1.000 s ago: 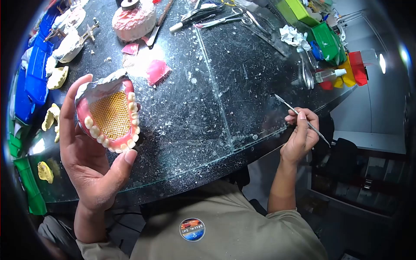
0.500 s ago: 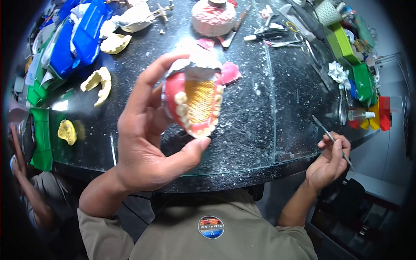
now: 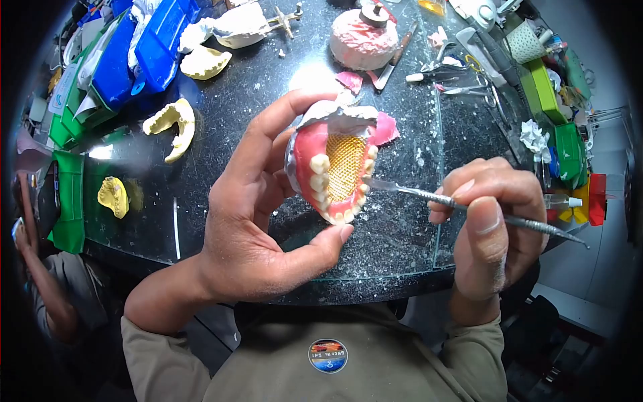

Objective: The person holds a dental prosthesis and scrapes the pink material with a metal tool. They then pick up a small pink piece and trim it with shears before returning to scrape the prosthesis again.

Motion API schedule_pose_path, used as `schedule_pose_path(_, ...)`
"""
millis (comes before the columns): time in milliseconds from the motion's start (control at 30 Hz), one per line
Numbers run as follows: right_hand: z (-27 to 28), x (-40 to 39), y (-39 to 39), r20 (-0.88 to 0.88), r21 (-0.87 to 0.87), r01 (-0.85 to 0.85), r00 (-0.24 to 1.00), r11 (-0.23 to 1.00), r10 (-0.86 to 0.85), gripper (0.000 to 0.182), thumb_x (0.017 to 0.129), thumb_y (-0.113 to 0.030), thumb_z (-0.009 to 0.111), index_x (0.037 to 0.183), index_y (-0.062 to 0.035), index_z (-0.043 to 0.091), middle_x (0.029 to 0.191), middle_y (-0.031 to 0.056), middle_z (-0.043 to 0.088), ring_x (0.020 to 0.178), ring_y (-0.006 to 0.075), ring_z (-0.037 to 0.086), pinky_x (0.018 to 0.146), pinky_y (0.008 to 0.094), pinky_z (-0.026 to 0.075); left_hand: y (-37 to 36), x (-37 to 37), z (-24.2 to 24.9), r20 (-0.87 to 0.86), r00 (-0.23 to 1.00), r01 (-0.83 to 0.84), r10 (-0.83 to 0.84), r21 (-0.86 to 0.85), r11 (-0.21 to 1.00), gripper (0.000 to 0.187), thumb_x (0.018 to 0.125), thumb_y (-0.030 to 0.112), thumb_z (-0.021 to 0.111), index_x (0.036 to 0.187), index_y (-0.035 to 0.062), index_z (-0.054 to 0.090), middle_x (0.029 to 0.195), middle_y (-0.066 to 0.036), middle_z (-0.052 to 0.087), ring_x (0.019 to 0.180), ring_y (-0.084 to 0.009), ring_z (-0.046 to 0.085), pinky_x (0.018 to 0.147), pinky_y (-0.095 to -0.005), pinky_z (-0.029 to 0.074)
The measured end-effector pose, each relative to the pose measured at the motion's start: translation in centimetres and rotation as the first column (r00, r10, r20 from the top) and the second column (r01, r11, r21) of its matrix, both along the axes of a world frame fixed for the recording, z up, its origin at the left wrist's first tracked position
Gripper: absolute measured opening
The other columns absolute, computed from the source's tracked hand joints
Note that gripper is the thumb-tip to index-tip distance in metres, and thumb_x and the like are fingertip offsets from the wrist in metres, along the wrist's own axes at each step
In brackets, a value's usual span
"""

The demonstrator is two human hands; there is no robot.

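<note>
Raised from the table's edge, the metal carving tool (image 3: 435, 197), pinched in the right hand's (image 3: 499, 221) closed fingers, now has its tip at the teeth of the denture model (image 3: 333, 167), which sits between the left hand's (image 3: 261, 221) curved, part-open thumb and fingers.

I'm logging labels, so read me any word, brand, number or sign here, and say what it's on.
Badge on the shirt: one mark looks like "8"; the other lettering is too small and blurred to read.
White label by the green bin, far left: too small to read.
</note>
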State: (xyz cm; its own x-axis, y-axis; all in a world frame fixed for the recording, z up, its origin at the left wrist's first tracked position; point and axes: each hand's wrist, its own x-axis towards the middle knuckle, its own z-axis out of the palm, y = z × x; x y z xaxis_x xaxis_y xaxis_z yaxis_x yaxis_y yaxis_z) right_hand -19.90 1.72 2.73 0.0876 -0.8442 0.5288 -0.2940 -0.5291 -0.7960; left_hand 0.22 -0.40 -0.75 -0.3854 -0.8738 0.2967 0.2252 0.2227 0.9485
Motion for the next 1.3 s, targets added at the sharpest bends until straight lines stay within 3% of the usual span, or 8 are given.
schedule_pose_path(200, -0.65, -0.03, 0.39, -0.004, 0.04, 0.01, 1.0, 0.999, -0.01, 0.023, 0.087, -0.024, 0.054, 0.083, -0.0009, 0.05, 0.067, 0.0111, 0.053, 0.056, 0.0121, 0.049, 0.048, 0.0228, 0.043, -0.16, 0.13, -0.02, 0.037, 0.997, 0.063, -0.062, -0.025, 0.998, 0.088, 0.064, -0.005, 0.067, 0.135, -0.0064, 0.014, 0.129, -0.017, 0.037, 0.116, -0.0217, 0.045, 0.096, -0.0329, 0.039)
schedule_pose_path(300, -0.68, 0.06, 0.54, 0.006, 0.062, 0.013, 1.0, 0.998, -0.013, 0.023, 0.087, -0.024, 0.054, 0.083, -0.001, 0.05, 0.067, 0.0113, 0.054, 0.056, 0.0119, 0.05, 0.049, 0.0225, 0.043, -0.05, -0.11, -0.12, 0.017, 1.0, 0.019, -0.019, -0.015, 1.0, 0.088, 0.064, -0.005, 0.067, 0.135, -0.0064, 0.014, 0.13, -0.017, 0.035, 0.116, -0.0219, 0.045, 0.096, -0.0329, 0.039)
schedule_pose_path(1300, -0.9, 0.16, 0.63, 0.028, 0.082, -0.01, 1.0, 0.997, 0.007, 0.024, 0.086, -0.023, 0.055, 0.085, 0.0, 0.051, 0.068, 0.0116, 0.054, 0.058, 0.0119, 0.051, 0.049, 0.0222, 0.043, -0.25, 0.1, -0.08, 0.014, 0.996, 0.085, -0.085, -0.038, 0.996, 0.088, 0.064, -0.005, 0.067, 0.134, -0.0072, 0.014, 0.127, -0.016, 0.038, 0.114, -0.0203, 0.047, 0.095, -0.0313, 0.04)
